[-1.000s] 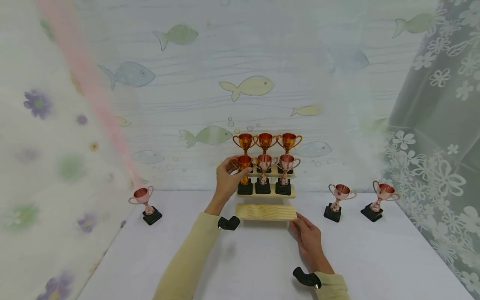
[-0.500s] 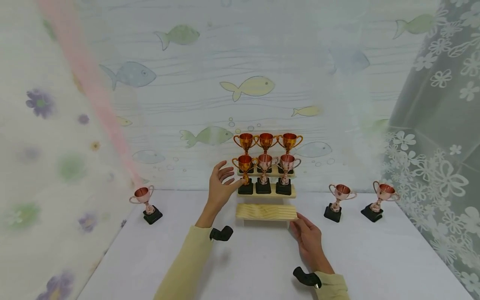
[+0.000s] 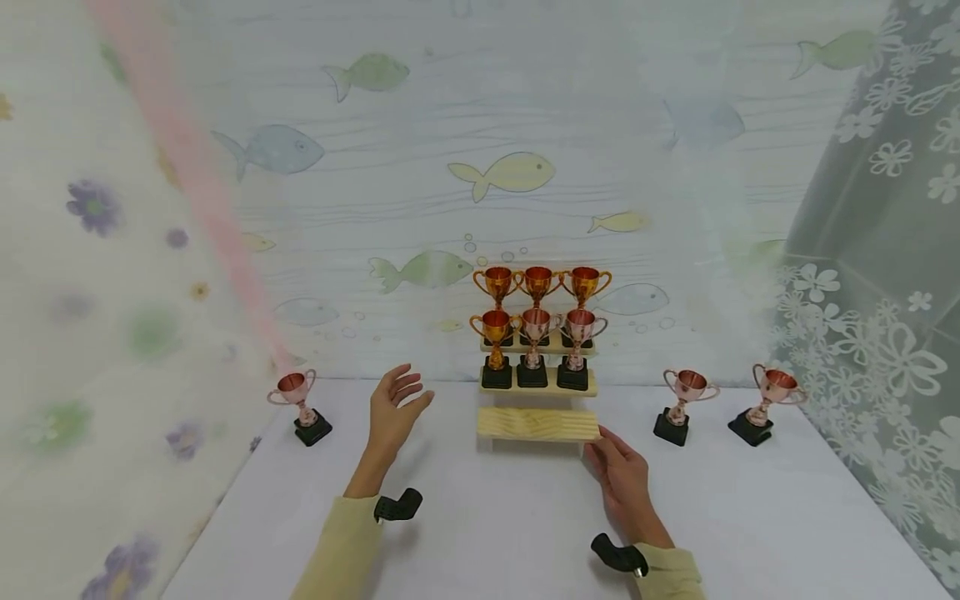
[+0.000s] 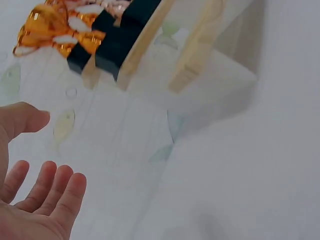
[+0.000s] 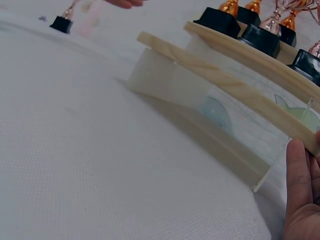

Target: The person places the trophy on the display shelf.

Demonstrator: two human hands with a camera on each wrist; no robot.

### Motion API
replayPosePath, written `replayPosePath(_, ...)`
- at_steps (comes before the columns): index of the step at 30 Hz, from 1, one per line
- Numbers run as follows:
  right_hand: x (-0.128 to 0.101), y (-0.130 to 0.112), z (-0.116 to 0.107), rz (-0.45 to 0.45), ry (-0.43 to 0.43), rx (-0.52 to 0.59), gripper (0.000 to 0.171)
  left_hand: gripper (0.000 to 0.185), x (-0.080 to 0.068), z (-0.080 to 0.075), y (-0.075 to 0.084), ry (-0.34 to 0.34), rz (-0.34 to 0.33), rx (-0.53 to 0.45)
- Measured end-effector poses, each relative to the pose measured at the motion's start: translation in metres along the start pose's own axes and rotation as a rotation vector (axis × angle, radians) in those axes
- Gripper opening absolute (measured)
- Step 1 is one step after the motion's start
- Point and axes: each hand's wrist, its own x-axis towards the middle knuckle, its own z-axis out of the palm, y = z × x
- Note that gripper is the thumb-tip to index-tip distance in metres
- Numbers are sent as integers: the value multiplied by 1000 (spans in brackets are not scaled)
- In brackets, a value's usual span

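A white table (image 3: 525, 533) fills the lower view, backed by a pale wall printed with fish (image 3: 510, 172); a flowered curtain (image 3: 97, 275) hangs at the left and a sheer floral one (image 3: 885, 275) at the right.

At the far left of the table a lone rose-coloured trophy (image 3: 297, 406) stands on its black base; the left hand (image 3: 393, 410) is raised just to its right, palm open and fingers spread loosely, holding nothing — well apart from the stepped wooden stand (image 3: 537, 422) further right; the left wrist view shows the same bare palm (image 4: 35, 200) with the stand's steps above it.

The stand holds six trophies: three golden ones on the top step (image 3: 538, 285) and three on the middle step (image 3: 534, 350), the leftmost of these golden, the other two rosier; the lowest step is bare wood.

The right hand (image 3: 624, 483) lies flat on the table, its straight fingertips touching the lower right corner of the stand's bottom step — resting against it, not gripping; the right wrist view shows a fingertip (image 5: 298, 165) against that edge.

Right of the stand two more rose trophies (image 3: 684, 406) (image 3: 765, 404) stand near the sheer curtain.
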Motion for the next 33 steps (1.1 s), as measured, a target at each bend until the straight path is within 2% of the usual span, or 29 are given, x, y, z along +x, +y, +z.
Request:
replayPosePath(7, 0, -5, -2, -8, -13, -3, 52, 50, -10, -33, -19, 69, -99, 77)
replayPosePath(13, 0, -6, -5, 1, -2, 14, 53, 49, -26, -65, -25, 86, -188, 127)
replayPosePath(16, 0, -6, -5, 11, -6, 29, 54, 48, -34, -85, -27, 127, -207, 161)
replayPosePath(18, 0, -5, -5, 17, -9, 24, 54, 46, -39, -99, -30, 203, -198, 181)
replayPosePath(21, 0, -5, -5, 22, -6, 21, 54, 46, -43, -116, -31, 366, -176, 205)
replayPosePath(24, 0, -4, -5, 31, -6, -1, 55, 55, -48, -130, -29, 501, -211, 213)
replayPosePath(26, 1, -3, -5, 39, -6, -9, 55, 64, -50, -140, -27, 544, -255, 213)
replayPosePath(29, 2, -2, -4, 41, -16, -12, 56, 81, -51, -157, -23, 530, -311, 213)
replayPosePath(33, 3, -1, -4, 34, -27, 20, 56, 99, -42, -172, -19, 446, -358, 205)
